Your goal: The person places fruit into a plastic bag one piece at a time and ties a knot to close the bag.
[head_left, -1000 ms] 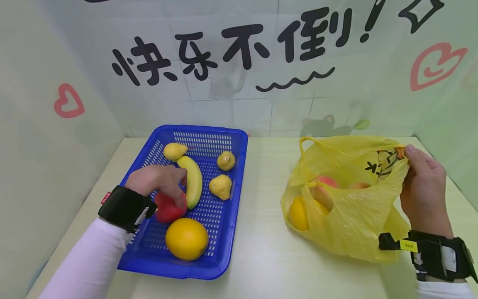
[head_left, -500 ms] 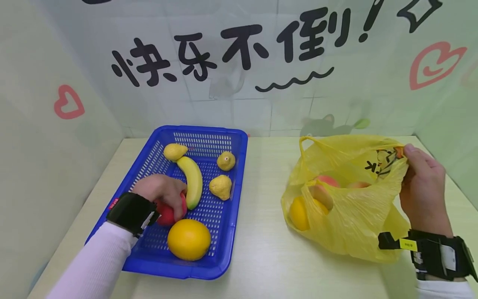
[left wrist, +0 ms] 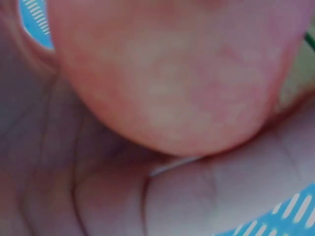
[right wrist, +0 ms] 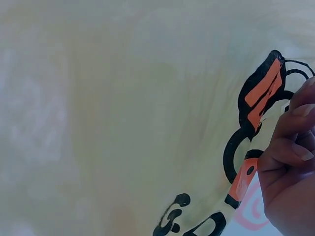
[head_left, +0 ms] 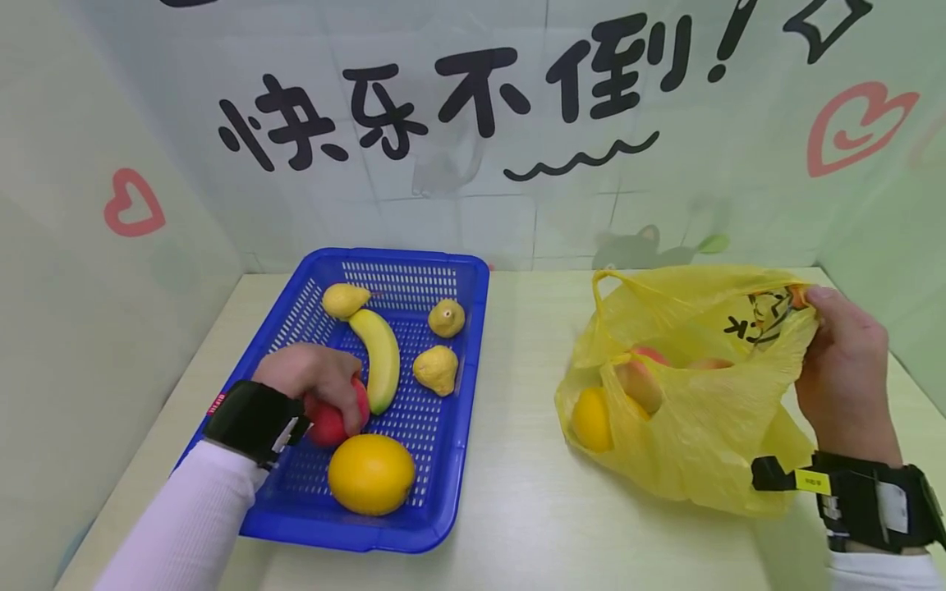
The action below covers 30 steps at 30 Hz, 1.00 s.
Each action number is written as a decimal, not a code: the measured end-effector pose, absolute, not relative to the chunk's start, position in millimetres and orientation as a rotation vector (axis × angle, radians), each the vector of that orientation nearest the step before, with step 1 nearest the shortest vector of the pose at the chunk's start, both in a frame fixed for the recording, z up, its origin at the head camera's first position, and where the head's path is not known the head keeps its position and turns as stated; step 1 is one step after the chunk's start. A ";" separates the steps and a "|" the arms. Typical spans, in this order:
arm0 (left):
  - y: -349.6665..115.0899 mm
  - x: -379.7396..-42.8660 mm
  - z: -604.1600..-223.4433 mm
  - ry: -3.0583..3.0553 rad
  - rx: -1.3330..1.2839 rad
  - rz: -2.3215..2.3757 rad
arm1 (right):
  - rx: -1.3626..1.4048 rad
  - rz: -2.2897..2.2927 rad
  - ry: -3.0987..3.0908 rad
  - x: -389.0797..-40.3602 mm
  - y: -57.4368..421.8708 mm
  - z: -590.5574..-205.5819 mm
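Observation:
My left hand (head_left: 316,373) reaches into the blue basket (head_left: 464,443) and grips a red peach (head_left: 328,423). In the left wrist view the peach (left wrist: 182,83) fills the middle, with my fingers curled along its underside. Beside that hand lie a banana (head_left: 382,361) and a large orange (head_left: 372,474). On the right, my right hand (head_left: 846,361) pinches the edge of a yellow plastic bag (head_left: 709,443) and holds its mouth up. Inside the bag sit an orange (head_left: 591,419) and peach-like fruits (head_left: 641,384), partly hidden by the plastic.
In the basket are also a yellow pear (head_left: 346,300) at the far left and two more pears, one (head_left: 447,318) behind the other (head_left: 436,369), along the right side. Table surface (head_left: 517,394) lies between basket and bag. A printed wall sheet (head_left: 473,213) stands behind.
My left hand has settled lower around the red peach, its fingers now closed further round it. The orange beside it shifted slightly. My right hand has drawn the bag's edge slightly to the right.

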State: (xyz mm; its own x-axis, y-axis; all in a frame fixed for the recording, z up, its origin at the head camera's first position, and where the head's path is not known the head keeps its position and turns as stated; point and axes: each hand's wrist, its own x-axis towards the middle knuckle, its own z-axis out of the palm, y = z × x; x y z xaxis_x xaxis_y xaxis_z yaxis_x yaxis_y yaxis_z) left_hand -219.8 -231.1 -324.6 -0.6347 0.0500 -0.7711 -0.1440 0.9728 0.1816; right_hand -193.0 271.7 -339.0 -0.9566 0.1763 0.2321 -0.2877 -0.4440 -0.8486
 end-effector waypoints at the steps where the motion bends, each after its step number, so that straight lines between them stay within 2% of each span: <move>1: -231.3 -219.5 -324.0 2.244 -0.059 0.279 | 0.163 2.436 -1.503 -193.0 272.1 -339.0; 18: -233.9 -216.9 -300.3 2.401 0.170 0.346 | 0.152 2.421 -1.511 -194.6 274.5 -335.9; 30: -208.2 -220.3 -276.7 2.582 0.394 0.456 | 0.160 2.403 -1.499 -192.3 274.7 -335.8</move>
State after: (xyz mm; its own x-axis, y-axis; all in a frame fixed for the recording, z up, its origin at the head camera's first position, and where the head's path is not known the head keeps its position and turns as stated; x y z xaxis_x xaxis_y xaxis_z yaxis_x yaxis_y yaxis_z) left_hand -220.3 -208.2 -276.7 -0.8407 0.3530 -0.4105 0.1912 0.9029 0.3850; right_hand -192.3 274.7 -335.8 -0.9476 0.1960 0.2521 -0.3126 -0.4082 -0.8577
